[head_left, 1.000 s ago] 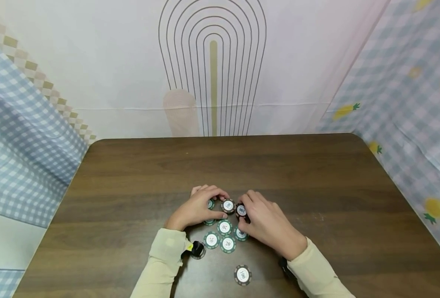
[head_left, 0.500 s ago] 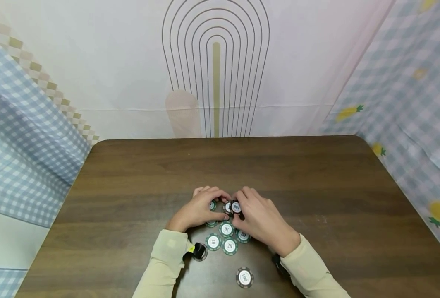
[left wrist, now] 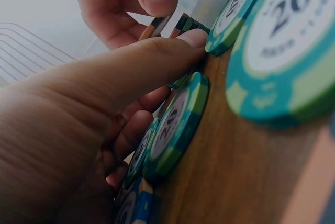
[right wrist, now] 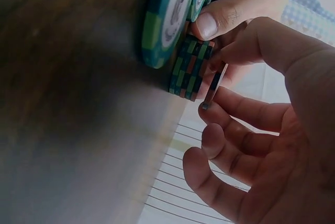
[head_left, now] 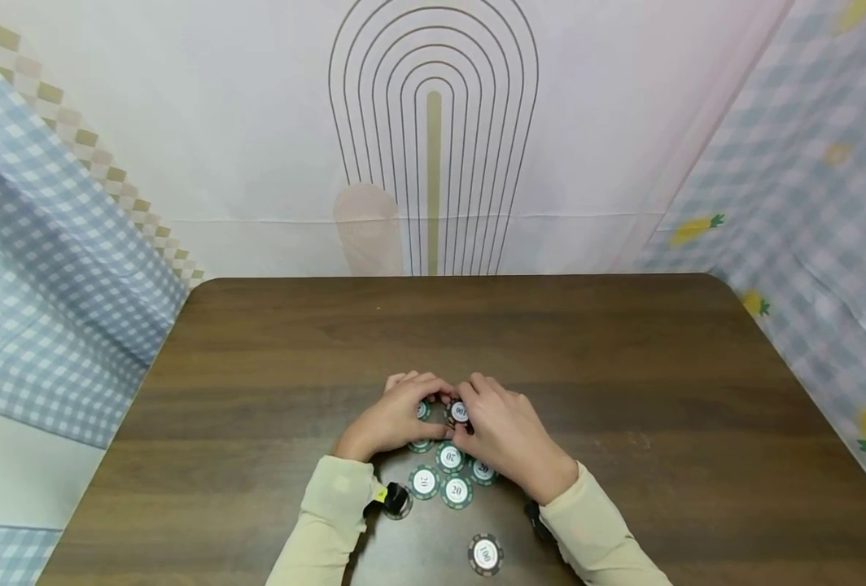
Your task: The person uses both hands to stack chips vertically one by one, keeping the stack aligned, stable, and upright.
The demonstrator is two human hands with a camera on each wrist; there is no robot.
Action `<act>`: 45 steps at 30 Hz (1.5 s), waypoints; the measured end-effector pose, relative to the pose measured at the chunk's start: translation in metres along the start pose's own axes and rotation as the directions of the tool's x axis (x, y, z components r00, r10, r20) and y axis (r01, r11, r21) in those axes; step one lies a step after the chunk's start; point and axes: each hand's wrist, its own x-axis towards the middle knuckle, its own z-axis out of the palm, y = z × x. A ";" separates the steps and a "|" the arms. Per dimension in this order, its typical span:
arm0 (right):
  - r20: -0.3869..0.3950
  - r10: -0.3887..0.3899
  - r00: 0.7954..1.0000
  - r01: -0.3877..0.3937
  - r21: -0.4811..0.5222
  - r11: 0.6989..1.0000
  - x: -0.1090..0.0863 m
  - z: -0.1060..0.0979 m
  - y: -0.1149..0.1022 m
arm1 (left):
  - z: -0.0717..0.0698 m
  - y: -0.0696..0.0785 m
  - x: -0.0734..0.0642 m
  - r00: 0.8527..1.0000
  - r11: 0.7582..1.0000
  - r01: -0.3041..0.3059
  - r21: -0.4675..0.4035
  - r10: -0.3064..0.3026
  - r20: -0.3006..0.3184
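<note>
My right hand (head_left: 509,439) pinches a black 100 poker chip (head_left: 460,410) between thumb and fingers. In the right wrist view this chip sits just above a short stack of poker chips (right wrist: 191,69), tilted, with a narrow gap visible. My left hand (head_left: 396,415) curves round that stack, thumb on the near side and fingers behind, and steadies it. The stack's layers show green, black and orange edges. Green 20 chips (head_left: 451,457) lie flat just in front of the hands. Another green chip (head_left: 422,409) is partly hidden inside the left hand's curve.
A lone black 100 chip (head_left: 485,554) lies near the front of the brown table (head_left: 623,350). Partly under the left wrist strap is another chip (head_left: 401,506). A blue-edged chip (left wrist: 137,203) shows low in the left wrist view. Patterned cloths hang behind and beside the table.
My right hand has carried the black chip leftward, from beside the stack to over it. The left hand has stayed round the stack. The head view has shifted slightly.
</note>
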 end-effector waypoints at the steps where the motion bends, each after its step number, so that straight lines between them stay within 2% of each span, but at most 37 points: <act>1: 0.004 0.005 1.000 -0.005 -0.002 1.000 -0.001 0.000 0.001 | 0.001 0.001 0.001 1.000 1.000 -0.004 -0.005 0.004 0.002; 10: -0.006 0.001 1.000 -0.001 0.013 1.000 -0.002 0.001 0.004 | 0.002 0.002 0.002 1.000 1.000 -0.001 -0.010 0.001 0.000; 20: 0.020 -0.002 1.000 0.001 0.037 0.999 0.000 0.007 0.000 | -0.001 -0.001 -0.003 1.000 1.000 0.000 -0.018 0.000 -0.006; 30: 0.038 0.009 0.999 -0.010 0.042 0.999 0.000 0.007 0.001 | 0.000 -0.002 0.000 1.000 1.000 0.001 -0.023 -0.001 -0.001; 38: 0.090 0.050 0.995 -0.062 0.128 0.990 0.000 0.006 0.003 | 0.000 -0.002 0.000 1.000 0.999 -0.005 -0.032 0.005 -0.005; 45: 0.128 0.082 0.988 -0.113 0.261 0.959 0.000 0.002 0.009 | 0.000 -0.001 0.000 1.000 1.000 -0.003 -0.022 0.003 -0.010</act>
